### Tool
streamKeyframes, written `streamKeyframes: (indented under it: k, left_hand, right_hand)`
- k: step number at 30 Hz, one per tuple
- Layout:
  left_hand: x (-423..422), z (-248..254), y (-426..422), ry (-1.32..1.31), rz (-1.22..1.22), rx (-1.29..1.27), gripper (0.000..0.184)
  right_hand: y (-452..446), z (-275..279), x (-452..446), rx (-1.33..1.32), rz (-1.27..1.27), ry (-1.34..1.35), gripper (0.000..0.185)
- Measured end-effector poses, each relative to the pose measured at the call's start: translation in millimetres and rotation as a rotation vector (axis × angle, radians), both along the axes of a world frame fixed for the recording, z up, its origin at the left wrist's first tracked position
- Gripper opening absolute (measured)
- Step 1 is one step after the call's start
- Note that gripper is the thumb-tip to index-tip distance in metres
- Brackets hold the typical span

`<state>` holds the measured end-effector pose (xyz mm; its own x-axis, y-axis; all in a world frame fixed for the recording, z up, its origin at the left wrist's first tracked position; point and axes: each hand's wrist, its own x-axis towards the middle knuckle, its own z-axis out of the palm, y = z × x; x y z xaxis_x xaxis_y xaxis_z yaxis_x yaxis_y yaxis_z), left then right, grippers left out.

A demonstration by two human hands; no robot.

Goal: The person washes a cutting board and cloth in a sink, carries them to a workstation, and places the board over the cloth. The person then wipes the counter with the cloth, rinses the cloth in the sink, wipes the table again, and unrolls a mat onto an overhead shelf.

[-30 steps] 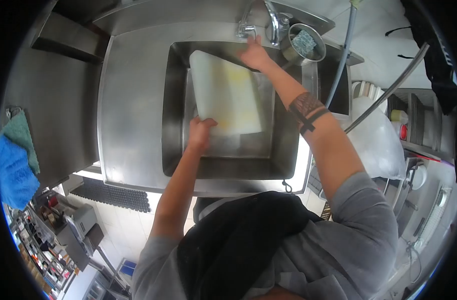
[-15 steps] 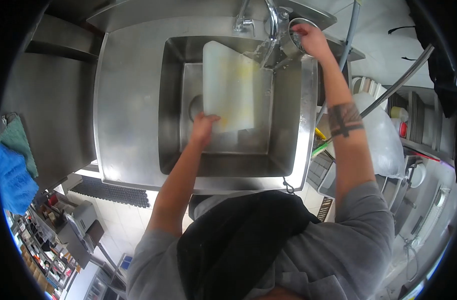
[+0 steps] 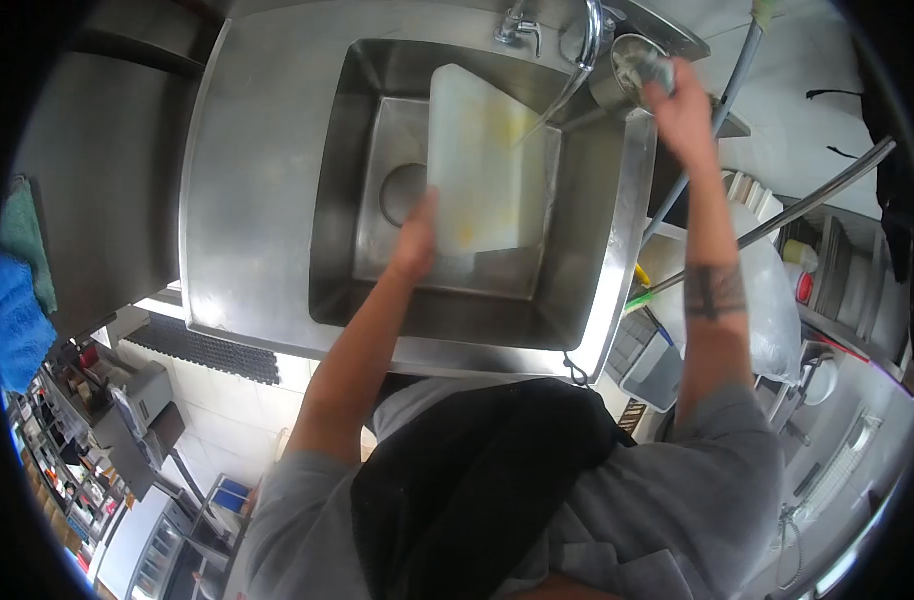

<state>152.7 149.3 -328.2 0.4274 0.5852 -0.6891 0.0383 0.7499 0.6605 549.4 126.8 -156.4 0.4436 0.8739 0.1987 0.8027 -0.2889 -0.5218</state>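
A white cutting board point(image 3: 477, 170) with yellowish stains is tilted inside the steel sink point(image 3: 377, 290). My left hand point(image 3: 418, 235) grips its lower left edge, the fingers partly hidden by the board. Water runs from the curved tap point(image 3: 589, 40) onto the board's right side. At the upper right, my right hand point(image 3: 683, 110) is closed on a greyish-green scouring pad point(image 3: 660, 75), blurred by motion, just over the rim of a round metal container point(image 3: 609, 88). Something whitish, perhaps suds, shows inside the container.
A steel counter point(image 3: 247, 180) surrounds the sink, with a tap lever point(image 3: 522, 35) at the back. To the right are a grey hose point(image 3: 732, 90), a metal pipe point(image 3: 827, 190) and a clear plastic bag point(image 3: 762, 290). Blue and green cloths point(image 3: 22, 310) hang at the far left.
My right hand has come up out of the metal container with the scouring pad. My left hand has slid up the board's left edge, and the view has shifted slightly.
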Motion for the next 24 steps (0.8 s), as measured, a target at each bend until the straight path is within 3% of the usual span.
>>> streamKeyframes:
  k: [3,5,6,7,8,9,11,13,14,17,19,20,22,24]
  left_hand:
    - [8.3,2.3,2.4,-0.025,-0.023,0.024,0.073]
    - [7.3,-35.8,-2.9,-0.119,-0.053,0.062,0.069]
    - [6.6,-43.6,0.5,-0.120,-0.067,0.069,0.069]
    - [2.0,-51.2,0.9,-0.110,-0.177,0.251,0.067]
    - [-3.6,-57.0,-1.9,-0.097,-0.282,0.428,0.065]
    - [-3.7,-53.9,-5.1,-0.088,-0.285,0.426,0.065]
    - [7.3,-32.1,-6.3,-0.105,0.042,0.242,0.050]
    - [5.3,-31.0,-1.0,-0.087,0.049,0.136,0.049]
    - [2.4,-33.2,-3.3,-0.069,0.059,0.022,0.049]
    - [-5.4,-40.0,-4.2,-0.066,0.002,0.098,0.048]
    - [-8.3,-49.3,-3.0,-0.049,-0.023,0.109,0.047]
    - [-10.4,-51.9,-2.5,-0.030,-0.044,0.120,0.047]
    - [-6.4,-48.5,-5.6,-0.031,-0.036,0.156,0.046]
    - [0.3,-46.1,-6.7,-0.049,-0.026,0.198,0.045]
  right_hand:
    - [-29.6,-50.2,-109.4,-0.054,0.126,0.277,0.033]
    - [-35.1,-139.9,-170.3,-0.224,0.068,0.413,0.041]
    - [-29.3,-165.5,-203.6,-0.046,0.079,0.445,0.044]
    - [-26.2,-180.4,-230.6,0.128,0.094,0.477,0.048]
    - [-21.5,-179.1,-242.6,0.127,0.092,0.484,0.048]
    - [-14.6,-170.9,-251.5,0.176,0.201,0.350,0.052]
    - [-5.6,-188.5,-248.1,0.230,0.299,0.215,0.056]
    - [10.3,-249.8,-211.8,0.207,0.239,0.286,0.057]
    - [16.6,-270.1,-196.8,0.174,0.046,0.368,0.052]
    - [31.5,-324.0,-132.9,-0.117,-0.442,0.465,0.045]
    - [40.5,-356.9,-99.0,-0.320,-0.683,0.469,0.043]
    - [46.8,-364.8,-98.2,-0.297,-0.740,0.481,0.041]
    - [58.5,-353.5,-120.9,-0.128,-0.697,0.464,0.039]
    - [59.2,-316.7,-161.4,0.142,-0.462,0.348,0.038]
